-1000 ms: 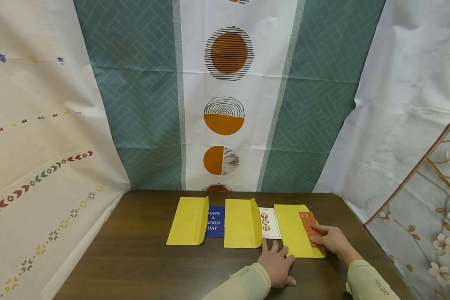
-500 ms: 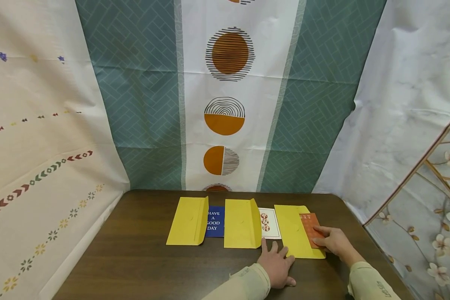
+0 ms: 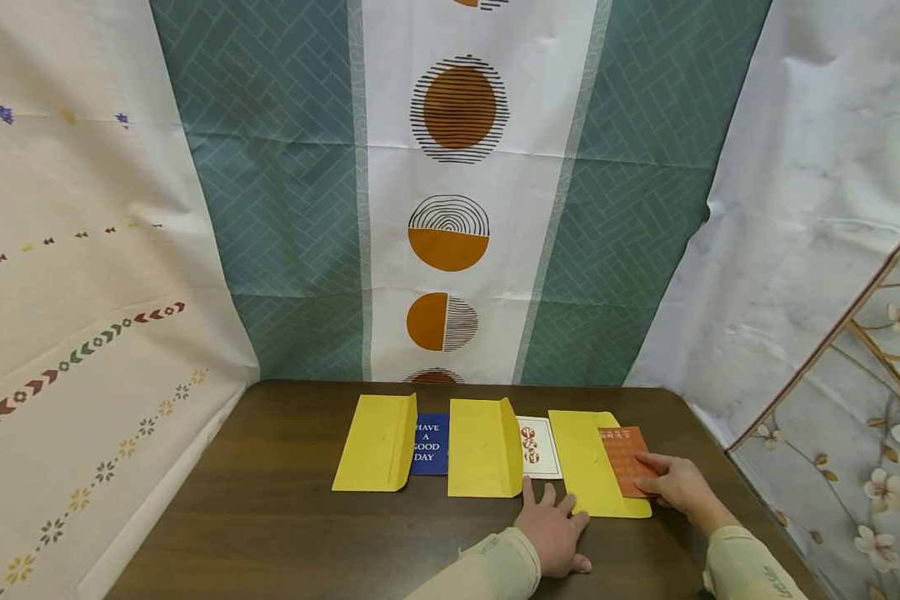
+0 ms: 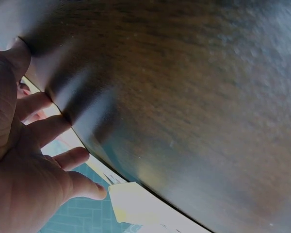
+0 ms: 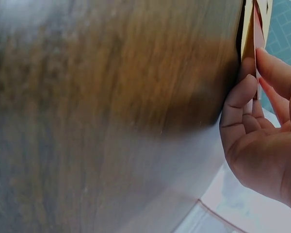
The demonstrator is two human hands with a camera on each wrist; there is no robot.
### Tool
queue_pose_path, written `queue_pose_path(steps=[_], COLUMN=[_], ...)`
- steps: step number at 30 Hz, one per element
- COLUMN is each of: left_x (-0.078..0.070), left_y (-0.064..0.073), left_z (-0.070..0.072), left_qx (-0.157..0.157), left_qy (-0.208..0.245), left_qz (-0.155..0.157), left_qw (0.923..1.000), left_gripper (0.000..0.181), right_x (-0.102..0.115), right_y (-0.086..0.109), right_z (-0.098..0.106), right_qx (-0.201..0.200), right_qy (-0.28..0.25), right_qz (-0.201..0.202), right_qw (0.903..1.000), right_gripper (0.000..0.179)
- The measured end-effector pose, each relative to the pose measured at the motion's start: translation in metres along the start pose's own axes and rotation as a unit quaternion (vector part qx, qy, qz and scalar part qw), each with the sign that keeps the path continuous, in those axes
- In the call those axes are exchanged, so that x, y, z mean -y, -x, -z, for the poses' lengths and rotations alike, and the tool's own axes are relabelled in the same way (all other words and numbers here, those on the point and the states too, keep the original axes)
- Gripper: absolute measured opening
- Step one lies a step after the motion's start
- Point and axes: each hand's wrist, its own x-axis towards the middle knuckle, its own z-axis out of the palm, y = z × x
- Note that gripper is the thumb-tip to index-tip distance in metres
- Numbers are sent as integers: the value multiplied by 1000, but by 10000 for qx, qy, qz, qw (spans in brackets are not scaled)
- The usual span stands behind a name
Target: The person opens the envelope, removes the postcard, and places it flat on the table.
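Three yellow envelopes lie in a row on the table. My right hand (image 3: 684,487) pinches the right edge of a red card (image 3: 624,467) between thumb and fingers. That card lies over the flap of the right envelope (image 3: 581,462), and its left part is hidden inside the envelope. In the right wrist view the red card (image 5: 257,29) shows edge-on between the thumb and fingers. My left hand (image 3: 553,533) rests with spread fingers near the right envelope's lower left corner, below a white card (image 3: 543,450). This card sticks out of the middle envelope (image 3: 480,450).
A blue card (image 3: 431,446) reading "HAVE A GOOD DAY" protrudes from the left envelope (image 3: 371,442). The brown wooden table (image 3: 285,517) is bordered by a patterned cloth (image 3: 292,233) behind and hanging fabrics on both sides.
My right hand has moved slightly to the right with the red card, and more of the card shows outside the envelope. The left hand has stayed in place.
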Motion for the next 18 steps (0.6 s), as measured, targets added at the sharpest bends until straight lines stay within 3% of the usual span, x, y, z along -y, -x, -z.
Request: queue_pose_path(steps=[12, 18], left_x=[0, 0], left_y=[-2, -1], left_z=[0, 1], left_qx=[111, 23], left_qy=[143, 70], left_qz=[-18, -15], left_qw=[9998, 10000], left_gripper=[63, 63], right_x=[-10, -13], right_y=[2, 2], right_z=[12, 20], right_qx=[-19, -40], right_qy=[25, 150], right_qz=[-20, -23], right_qw=[10000, 9999], right_gripper=[69, 68])
